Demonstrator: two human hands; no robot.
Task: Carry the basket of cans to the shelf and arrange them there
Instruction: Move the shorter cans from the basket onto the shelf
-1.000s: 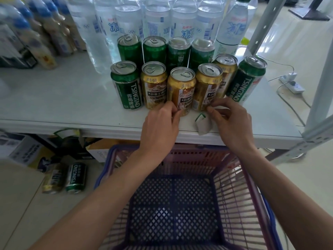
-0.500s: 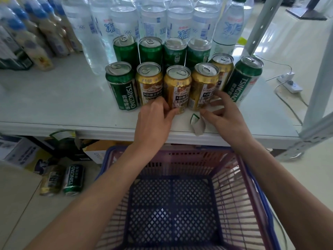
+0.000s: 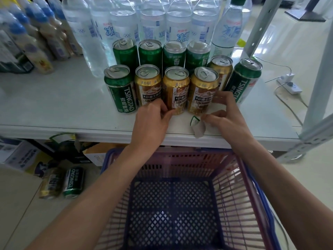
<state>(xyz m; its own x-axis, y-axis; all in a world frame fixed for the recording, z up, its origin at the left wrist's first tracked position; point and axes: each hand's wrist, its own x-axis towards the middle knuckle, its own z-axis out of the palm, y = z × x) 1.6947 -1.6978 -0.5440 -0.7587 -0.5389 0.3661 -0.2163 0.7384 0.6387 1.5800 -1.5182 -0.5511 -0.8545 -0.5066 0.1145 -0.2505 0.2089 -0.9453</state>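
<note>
Two rows of cans stand on the white shelf (image 3: 54, 105). The back row is green cans (image 3: 150, 51). In front stand a green Tsingtao can (image 3: 119, 89), three gold cans, a fourth gold can (image 3: 222, 69) behind them and a leaning green can (image 3: 243, 82) at the right. My left hand (image 3: 153, 121) pinches the base of the middle gold can (image 3: 175, 87). My right hand (image 3: 228, 116) has its fingers and thumb around the base of the right gold can (image 3: 203, 89). The purple basket (image 3: 234, 186) below the shelf edge holds nothing.
Water bottles (image 3: 153, 20) line the shelf's back, with blue-capped drink bottles (image 3: 36, 44) at the left. A paper tag (image 3: 197, 128) hangs over the front edge. Two cans (image 3: 72, 181) lie on the floor by boxes (image 3: 16, 154). A power strip (image 3: 290, 85) and shelf posts (image 3: 320, 87) are at the right.
Both hands have crept a little further in against the bases of the front gold cans. The cans stay in their rows.
</note>
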